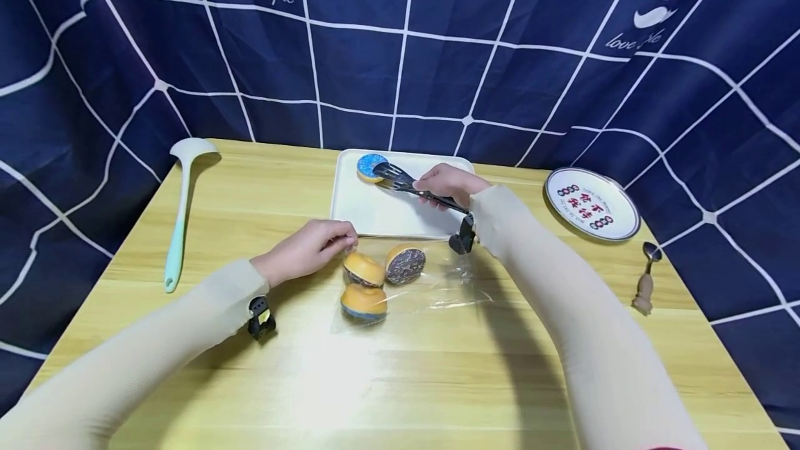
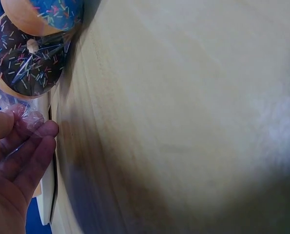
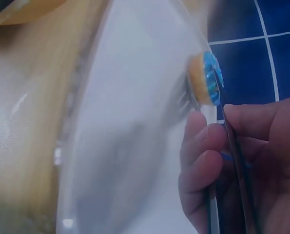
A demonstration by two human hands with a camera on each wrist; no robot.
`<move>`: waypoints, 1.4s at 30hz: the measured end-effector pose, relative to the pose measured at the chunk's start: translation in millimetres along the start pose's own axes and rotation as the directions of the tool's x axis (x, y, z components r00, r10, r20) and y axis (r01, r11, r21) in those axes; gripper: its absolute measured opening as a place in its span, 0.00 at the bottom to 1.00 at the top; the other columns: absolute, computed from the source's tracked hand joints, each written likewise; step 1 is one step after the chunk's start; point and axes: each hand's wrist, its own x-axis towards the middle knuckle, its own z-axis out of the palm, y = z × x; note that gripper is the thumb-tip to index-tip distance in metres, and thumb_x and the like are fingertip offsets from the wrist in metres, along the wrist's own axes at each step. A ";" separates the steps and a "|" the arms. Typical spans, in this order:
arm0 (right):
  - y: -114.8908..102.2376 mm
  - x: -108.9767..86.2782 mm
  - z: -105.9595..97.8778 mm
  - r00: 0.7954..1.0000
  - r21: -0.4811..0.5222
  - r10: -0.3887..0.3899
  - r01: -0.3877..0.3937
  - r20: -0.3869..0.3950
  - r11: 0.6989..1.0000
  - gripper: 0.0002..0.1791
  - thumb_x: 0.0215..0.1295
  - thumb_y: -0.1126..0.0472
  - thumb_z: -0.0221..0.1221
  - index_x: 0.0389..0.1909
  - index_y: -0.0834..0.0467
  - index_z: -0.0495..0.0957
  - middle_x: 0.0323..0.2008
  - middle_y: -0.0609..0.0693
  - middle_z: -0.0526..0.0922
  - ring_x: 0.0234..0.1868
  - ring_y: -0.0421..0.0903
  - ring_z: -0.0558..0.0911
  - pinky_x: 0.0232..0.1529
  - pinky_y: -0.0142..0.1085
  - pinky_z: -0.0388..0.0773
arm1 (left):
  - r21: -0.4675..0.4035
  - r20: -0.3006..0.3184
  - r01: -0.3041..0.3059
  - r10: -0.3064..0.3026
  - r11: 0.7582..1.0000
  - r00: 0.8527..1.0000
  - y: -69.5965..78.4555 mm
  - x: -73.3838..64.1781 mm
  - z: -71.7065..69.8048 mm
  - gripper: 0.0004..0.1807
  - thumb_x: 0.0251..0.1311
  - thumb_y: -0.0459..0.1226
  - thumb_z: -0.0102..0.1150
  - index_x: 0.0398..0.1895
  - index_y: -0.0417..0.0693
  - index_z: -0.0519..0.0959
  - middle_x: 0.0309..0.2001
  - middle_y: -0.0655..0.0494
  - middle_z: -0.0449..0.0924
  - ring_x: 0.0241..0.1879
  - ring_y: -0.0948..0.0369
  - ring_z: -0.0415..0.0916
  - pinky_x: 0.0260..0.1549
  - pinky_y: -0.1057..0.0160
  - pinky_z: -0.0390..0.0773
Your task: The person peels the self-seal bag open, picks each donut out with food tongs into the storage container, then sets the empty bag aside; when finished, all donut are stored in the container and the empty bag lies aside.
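My right hand (image 1: 445, 185) grips black tongs (image 1: 406, 181) over the white tray (image 1: 406, 217). Between the tong tips is a blue-iced donut (image 1: 371, 167), at the tray's back left; the right wrist view shows the donut (image 3: 203, 78) with sprinkles on its icing. In front of the tray, my left hand (image 1: 315, 248) pinches the edge of a clear plastic bag (image 2: 25, 114) between thumb and fingers. Inside the bag lie a chocolate donut (image 1: 406, 264), another chocolate one (image 1: 364, 269) on its side, and below it a blue-iced donut (image 1: 364, 302).
A ladle (image 1: 181, 214) with a mint handle lies at the left edge of the table (image 1: 375, 394). On the right are a white plate (image 1: 592, 204) with red lettering and a small wooden-handled spoon (image 1: 646, 280). Dark blue gridded cloth (image 1: 356, 54) hangs behind and along both sides.
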 end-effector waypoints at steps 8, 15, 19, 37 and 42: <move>-2.9 -3.7 -4.7 0.999 -0.025 0.023 -0.022 0.025 0.999 0.20 0.84 0.54 0.50 0.58 0.67 0.76 0.27 0.44 0.80 0.24 0.37 0.72 0.25 0.29 0.70 | 0.006 -0.008 0.001 0.000 1.000 1.000 -0.1 1.3 0.9 0.09 0.78 0.32 0.53 0.38 0.47 0.82 0.33 0.57 0.82 0.36 0.63 0.76 0.43 0.58 0.81; 3.8 -8.5 -9.2 1.000 -0.012 0.012 -0.011 0.028 1.000 0.22 0.83 0.51 0.50 0.57 0.67 0.75 0.28 0.44 0.84 0.24 0.36 0.74 0.25 0.28 0.70 | -0.002 -0.003 0.007 -0.007 1.000 1.000 0.2 0.8 4.0 0.09 0.78 0.32 0.53 0.39 0.47 0.82 0.34 0.58 0.82 0.36 0.63 0.76 0.43 0.58 0.80; 10.3 -13.6 -14.6 1.000 0.005 0.001 -0.001 0.005 1.000 0.24 0.82 0.50 0.51 0.59 0.68 0.76 0.29 0.43 0.86 0.24 0.36 0.76 0.25 0.28 0.71 | 0.004 -0.008 0.003 -0.003 1.000 1.000 -0.6 0.4 4.8 0.09 0.78 0.32 0.53 0.39 0.46 0.82 0.33 0.58 0.82 0.36 0.63 0.76 0.43 0.58 0.81; 110.3 -110.8 -81.2 0.958 -0.022 -0.285 0.284 -0.042 0.958 0.22 0.81 0.49 0.55 0.61 0.62 0.78 0.36 0.43 0.86 0.32 0.41 0.80 0.32 0.34 0.78 | 0.018 -0.010 0.001 -0.001 1.000 1.000 -1.7 -1.5 8.2 0.09 0.78 0.31 0.53 0.39 0.47 0.82 0.34 0.58 0.83 0.37 0.63 0.77 0.44 0.58 0.82; 151.2 -137.9 -90.8 0.930 -0.026 -0.366 0.367 0.044 0.930 0.17 0.82 0.57 0.54 0.59 0.64 0.80 0.33 0.46 0.86 0.27 0.41 0.78 0.31 0.36 0.78 | 0.017 -0.014 -0.002 0.003 1.000 1.000 -1.4 -1.1 8.4 0.09 0.78 0.31 0.53 0.39 0.47 0.82 0.34 0.57 0.83 0.37 0.63 0.78 0.44 0.57 0.82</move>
